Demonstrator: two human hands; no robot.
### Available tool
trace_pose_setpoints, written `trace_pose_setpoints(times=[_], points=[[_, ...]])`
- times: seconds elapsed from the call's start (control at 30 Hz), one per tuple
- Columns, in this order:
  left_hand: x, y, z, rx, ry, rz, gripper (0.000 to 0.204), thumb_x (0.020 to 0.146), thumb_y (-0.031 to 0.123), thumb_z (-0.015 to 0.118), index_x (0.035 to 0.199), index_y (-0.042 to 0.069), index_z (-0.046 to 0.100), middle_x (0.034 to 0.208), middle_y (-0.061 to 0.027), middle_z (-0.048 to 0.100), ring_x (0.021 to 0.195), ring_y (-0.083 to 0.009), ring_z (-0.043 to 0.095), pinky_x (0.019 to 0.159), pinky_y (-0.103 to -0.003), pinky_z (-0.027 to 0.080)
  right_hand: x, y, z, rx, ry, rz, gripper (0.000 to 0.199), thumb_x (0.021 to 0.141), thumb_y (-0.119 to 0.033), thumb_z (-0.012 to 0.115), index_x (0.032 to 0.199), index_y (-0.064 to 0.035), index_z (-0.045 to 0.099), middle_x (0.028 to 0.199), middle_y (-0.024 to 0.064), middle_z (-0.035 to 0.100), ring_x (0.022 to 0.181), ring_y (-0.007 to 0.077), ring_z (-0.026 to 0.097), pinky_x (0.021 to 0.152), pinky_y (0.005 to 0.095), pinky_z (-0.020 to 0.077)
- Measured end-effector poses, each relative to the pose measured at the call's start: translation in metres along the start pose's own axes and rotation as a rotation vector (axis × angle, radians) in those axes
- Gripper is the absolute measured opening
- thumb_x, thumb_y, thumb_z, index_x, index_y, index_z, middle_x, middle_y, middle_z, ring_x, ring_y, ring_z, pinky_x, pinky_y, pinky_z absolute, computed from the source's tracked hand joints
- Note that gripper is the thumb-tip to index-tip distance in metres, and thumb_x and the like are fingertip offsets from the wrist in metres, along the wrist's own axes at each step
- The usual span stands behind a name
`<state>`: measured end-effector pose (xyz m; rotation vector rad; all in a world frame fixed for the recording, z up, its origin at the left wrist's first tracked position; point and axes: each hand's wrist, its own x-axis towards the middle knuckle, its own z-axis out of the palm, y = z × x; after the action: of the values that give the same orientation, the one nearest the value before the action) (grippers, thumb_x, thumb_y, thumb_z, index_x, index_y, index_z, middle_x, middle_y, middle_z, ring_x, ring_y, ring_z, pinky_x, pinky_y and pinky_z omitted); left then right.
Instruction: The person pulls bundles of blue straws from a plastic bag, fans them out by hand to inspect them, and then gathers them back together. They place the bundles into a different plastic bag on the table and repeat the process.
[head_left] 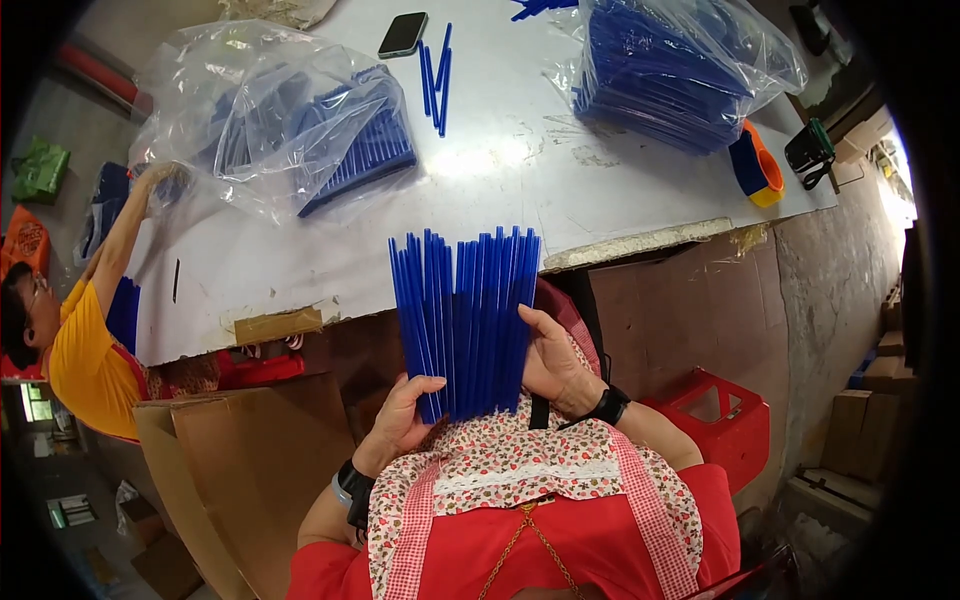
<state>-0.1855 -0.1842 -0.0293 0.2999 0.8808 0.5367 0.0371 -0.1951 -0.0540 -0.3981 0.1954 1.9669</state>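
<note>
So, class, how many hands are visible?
3: the wearer's left hand and right hand, holding blue tubes, and a co-worker's hand at the left plastic bag. That person's other hand may be hidden.

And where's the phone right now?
In the head view, the phone lies on the white table near the top, left of centre, just left of a few loose blue sticks.

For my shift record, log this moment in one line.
left hand: holding blue plastic tubes | right hand: holding same bunch | worktable: smartphone, bagged tubes

Red shirt (450,545) — floral apron (530,452)
</note>
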Motion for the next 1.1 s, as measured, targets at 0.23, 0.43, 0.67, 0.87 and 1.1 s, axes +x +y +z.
trace_pose_setpoints(times=[0.23,0.43,0.67,0.87,1.1], points=[[0.006,-0.01,0.025,0.098,0.006,0.025,0.045,0.082,0.006,0.066,0.123,-0.001,0.05,0.115,-0.0107,0.06,0.105,-0.0205,0.059,0.094,-0.036,0.047,0.006,0.021,0.012,-0.276,0.117,-0.058,0.042,0.098,-0.031,0.044,0.126,-0.0015,0.05,0.12,0.0116,0.059,0.11,0.0221,0.056,0.098,0.0375,0.0422],[0.014,-0.019,0.049,0.272,-0.041,0.094,0.055,0.077,0.006,0.072,0.126,0.003,0.048,0.113,-0.0059,0.059,0.104,-0.0165,0.057,0.091,-0.032,0.045,0.018,0.027,-0.005,-1.268,0.083,-0.53,0.055,0.098,-0.043,0.039,0.13,0.0018,0.042,0.118,0.0203,0.057,0.105,0.0283,0.058,0.089,0.0395,0.0448],[0.009,-0.014,0.051,0.256,-0.04,0.051,0.052,0.075,0.002,0.07,0.123,0.004,0.049,0.106,-0.0039,0.059,0.098,-0.0156,0.058,0.087,-0.03,0.046,0.009,0.016,0.003,-1.491,0.024,-0.446,0.065,0.096,-0.051,0.04,0.134,0.0011,0.036,0.121,0.0193,0.053,0.108,0.027,0.054,0.09,0.0358,0.0436],[-0.003,-0.005,0.045,0.197,-0.085,0.029,0.053,0.069,0.001,0.072,0.118,0.005,0.052,0.101,-0.0027,0.06,0.089,-0.0158,0.06,0.08,-0.029,0.049,-0.013,0.0,0.027,-1.405,-0.082,-0.387,0.064,0.094,-0.048,0.045,0.135,0.0006,0.035,0.123,0.0185,0.052,0.112,0.0264,0.053,0.095,0.0355,0.0419],[-0.02,0.039,0.026,0.442,-0.212,-0.152,0.06,0.062,0.002,0.076,0.117,0.003,0.053,0.096,-0.006,0.061,0.086,-0.0185,0.061,0.075,-0.031,0.051,-0.044,-0.03,0.084,-2.869,-0.568,-1.333,0.069,0.076,-0.026,0.069,0.136,-0.0095,0.039,0.125,0.0188,0.052,0.115,0.0287,0.053,0.103,0.0412,0.0388]])
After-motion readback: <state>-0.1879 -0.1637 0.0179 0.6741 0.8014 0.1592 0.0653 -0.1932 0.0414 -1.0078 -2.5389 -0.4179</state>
